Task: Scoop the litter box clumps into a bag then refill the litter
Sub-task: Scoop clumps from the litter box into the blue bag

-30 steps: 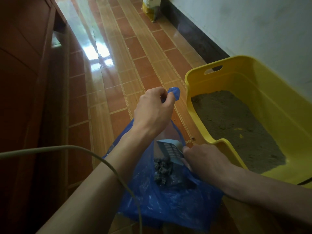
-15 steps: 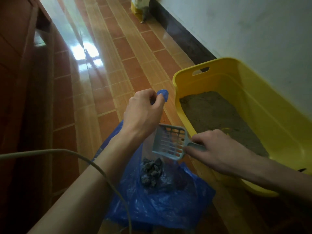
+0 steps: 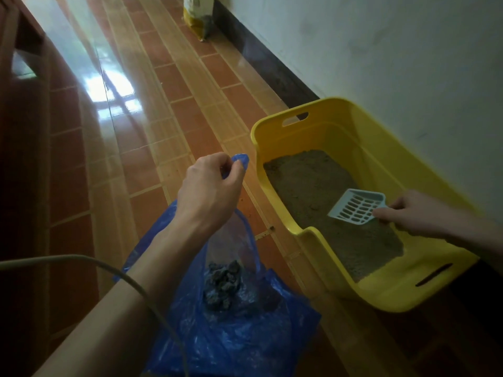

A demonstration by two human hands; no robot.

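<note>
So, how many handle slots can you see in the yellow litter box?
2: one slot in the far end wall, one slot in the near end wall of the litter box.

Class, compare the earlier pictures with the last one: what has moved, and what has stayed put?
The right hand carried the white slotted plastic scoop out of the blue plastic bag and rightwards over the litter in the yellow plastic litter box. The left hand still pinches the bag's handle; the clumps remain inside.
</note>
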